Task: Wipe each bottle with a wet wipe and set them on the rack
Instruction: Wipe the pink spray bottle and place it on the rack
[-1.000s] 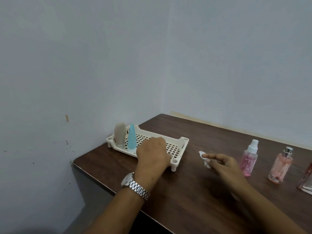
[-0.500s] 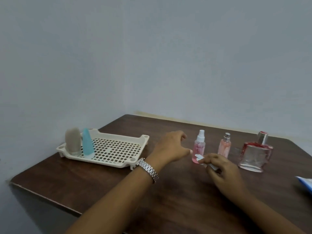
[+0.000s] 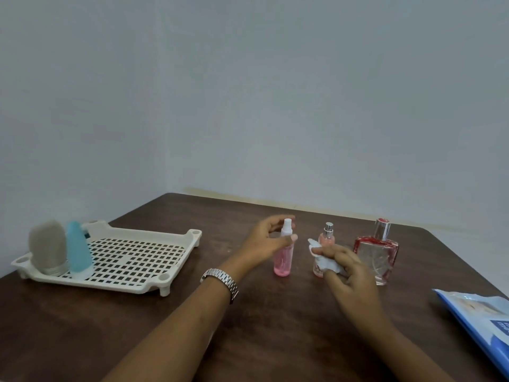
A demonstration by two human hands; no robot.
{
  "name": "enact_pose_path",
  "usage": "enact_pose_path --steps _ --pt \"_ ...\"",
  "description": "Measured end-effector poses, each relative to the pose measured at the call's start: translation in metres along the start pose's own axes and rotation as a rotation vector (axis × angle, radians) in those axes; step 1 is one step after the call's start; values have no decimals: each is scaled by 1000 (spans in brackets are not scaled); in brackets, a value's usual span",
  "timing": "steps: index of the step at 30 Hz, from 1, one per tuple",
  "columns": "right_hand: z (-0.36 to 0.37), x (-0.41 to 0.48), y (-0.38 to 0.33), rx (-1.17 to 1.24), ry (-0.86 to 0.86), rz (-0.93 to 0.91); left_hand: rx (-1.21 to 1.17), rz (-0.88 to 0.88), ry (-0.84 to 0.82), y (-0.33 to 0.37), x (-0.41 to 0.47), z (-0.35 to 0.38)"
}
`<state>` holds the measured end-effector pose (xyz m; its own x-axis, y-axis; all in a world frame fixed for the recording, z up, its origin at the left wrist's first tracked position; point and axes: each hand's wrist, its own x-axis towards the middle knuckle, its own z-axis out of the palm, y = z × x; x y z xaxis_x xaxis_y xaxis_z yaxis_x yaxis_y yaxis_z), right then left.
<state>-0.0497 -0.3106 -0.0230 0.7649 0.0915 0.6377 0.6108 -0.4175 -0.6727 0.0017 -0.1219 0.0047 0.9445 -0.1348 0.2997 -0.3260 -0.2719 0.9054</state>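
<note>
Wiping station on a dark wooden table (image 3: 275,326). A white rack (image 3: 115,285) sits near the left edge, with 2 bottles upright at its left end: a grey bottle (image 3: 48,249) and a blue bottle (image 3: 78,252), touching. Toward the far edge, 3 bottles stand on the table in a row. The left hand (image 3: 264,244), wearing a watch (image 3: 220,279), grips the pink spray bottle (image 3: 283,260), thumb on its front, fingers curled behind the cap. The right hand (image 3: 352,277) pinches a crumpled wet wipe (image 3: 326,261) between thumb and fingertips, in front of the small perfume bottle (image 3: 326,238). A square perfume bottle (image 3: 377,255) stands just beside. A blue packet (image 3: 479,318) lies at the right edge.
</note>
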Motion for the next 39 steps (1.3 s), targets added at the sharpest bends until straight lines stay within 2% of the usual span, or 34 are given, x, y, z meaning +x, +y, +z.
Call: enact_pose_path --steps 5,7,13,21,25,28,30,36,39 --pt "5 12 -3 124 93 59 -55 11 44 -3 -4 3" --pt "8 21 -10 173 98 68 -76 2 -2 -1 -6 2" --pt "17 41 -21 77 -83 56 -170 19 -166 5 -13 -3" --pt "21 36 -22 55 -173 54 -194 66 -301 3 -13 -1" --pt "26 31 -24 83 -179 -15 -154 64 -154 -2 -13 10" --pt "25 28 -25 194 -182 19 -173 54 -65 -6 -12 19" --pt "24 26 -27 265 -196 42 -204 42 -118 -4 -14 20" --pt "21 23 -38 274 -284 -3 -273 -4 -390 7 -21 7" --pt "17 23 -39 328 -338 49 -293 -8 -467 7 -20 3"
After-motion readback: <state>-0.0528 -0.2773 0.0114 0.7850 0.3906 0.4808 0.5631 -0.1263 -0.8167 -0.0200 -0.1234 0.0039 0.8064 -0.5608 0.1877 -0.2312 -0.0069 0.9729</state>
